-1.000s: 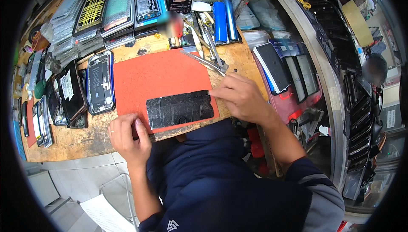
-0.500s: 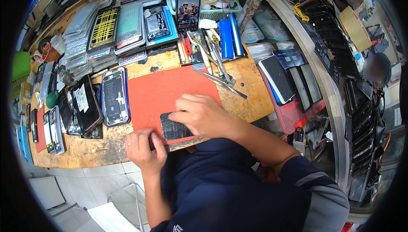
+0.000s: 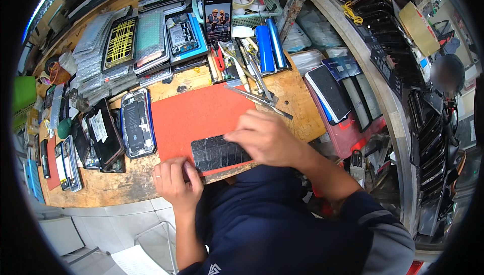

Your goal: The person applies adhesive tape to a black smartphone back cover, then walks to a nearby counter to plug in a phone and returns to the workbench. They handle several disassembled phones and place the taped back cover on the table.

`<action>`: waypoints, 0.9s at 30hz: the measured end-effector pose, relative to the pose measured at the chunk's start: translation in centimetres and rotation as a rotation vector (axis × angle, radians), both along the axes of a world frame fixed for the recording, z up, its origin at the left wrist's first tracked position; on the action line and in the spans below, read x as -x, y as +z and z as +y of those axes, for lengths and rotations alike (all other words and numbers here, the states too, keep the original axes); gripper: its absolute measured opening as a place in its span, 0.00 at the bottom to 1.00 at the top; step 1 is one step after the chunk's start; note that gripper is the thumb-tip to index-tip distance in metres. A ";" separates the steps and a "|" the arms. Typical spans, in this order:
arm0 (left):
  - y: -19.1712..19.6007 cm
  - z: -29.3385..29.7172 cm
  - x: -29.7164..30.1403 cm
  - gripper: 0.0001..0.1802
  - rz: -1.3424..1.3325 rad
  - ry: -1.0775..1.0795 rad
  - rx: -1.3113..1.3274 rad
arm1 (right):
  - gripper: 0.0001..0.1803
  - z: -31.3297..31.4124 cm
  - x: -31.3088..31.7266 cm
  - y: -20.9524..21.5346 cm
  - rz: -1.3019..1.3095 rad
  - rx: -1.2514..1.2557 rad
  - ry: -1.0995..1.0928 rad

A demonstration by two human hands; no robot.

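Note:
A dark phone screen (image 3: 214, 155), its surface scratched or streaked, lies lengthwise on a red mat (image 3: 194, 108) at the bench's front edge. My left hand (image 3: 177, 183) is curled at the mat's lower left corner, the thumb by the screen's left end; whatever its fingers hold, if anything, is hidden. Over the screen's right part, my right hand (image 3: 264, 136) is closed in a pinch, its fingertips near the upper edge. Anything between those fingers is too small or hidden to name. Left of the mat lies an opened phone (image 3: 137, 124) with its battery showing.
Metal tweezers (image 3: 259, 102) cross the mat's far right corner, below a tray of hand tools (image 3: 237, 66). A lit phone (image 3: 218, 18) stands upright behind. Bubble-wrapped parts (image 3: 93, 38) are stacked at far left; dark phones (image 3: 105, 133) lean nearer. A red case (image 3: 353, 141) lies right of the bench.
My right hand has slid rightward along the screen, uncovering more of its dark surface. My left hand stays by the screen's left end. The whole view has shifted slightly.

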State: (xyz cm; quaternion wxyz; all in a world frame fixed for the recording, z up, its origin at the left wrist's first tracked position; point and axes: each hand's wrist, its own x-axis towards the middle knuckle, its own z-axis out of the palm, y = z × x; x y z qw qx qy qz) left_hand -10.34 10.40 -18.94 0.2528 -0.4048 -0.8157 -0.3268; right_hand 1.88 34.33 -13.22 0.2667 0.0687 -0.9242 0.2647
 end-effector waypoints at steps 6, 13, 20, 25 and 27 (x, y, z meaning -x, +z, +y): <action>-0.2 -0.4 0.2 0.07 -0.019 -0.014 -0.024 | 0.07 -3.7 5.1 -1.9 -0.014 -0.081 0.131; -0.1 -0.4 0.1 0.08 -0.025 -0.010 -0.011 | 0.09 1.6 -1.3 -0.8 -0.077 -0.104 -0.051; -0.1 -0.1 0.1 0.08 -0.009 -0.007 0.015 | 0.12 1.9 -2.8 0.4 -0.056 -0.064 -0.119; -0.1 -0.3 0.2 0.07 0.001 -0.008 0.010 | 0.09 -2.1 2.6 -0.7 0.002 -0.018 0.081; -0.1 -0.4 0.2 0.07 -0.001 -0.006 0.007 | 0.05 -3.5 4.2 -1.5 -0.008 -0.024 0.140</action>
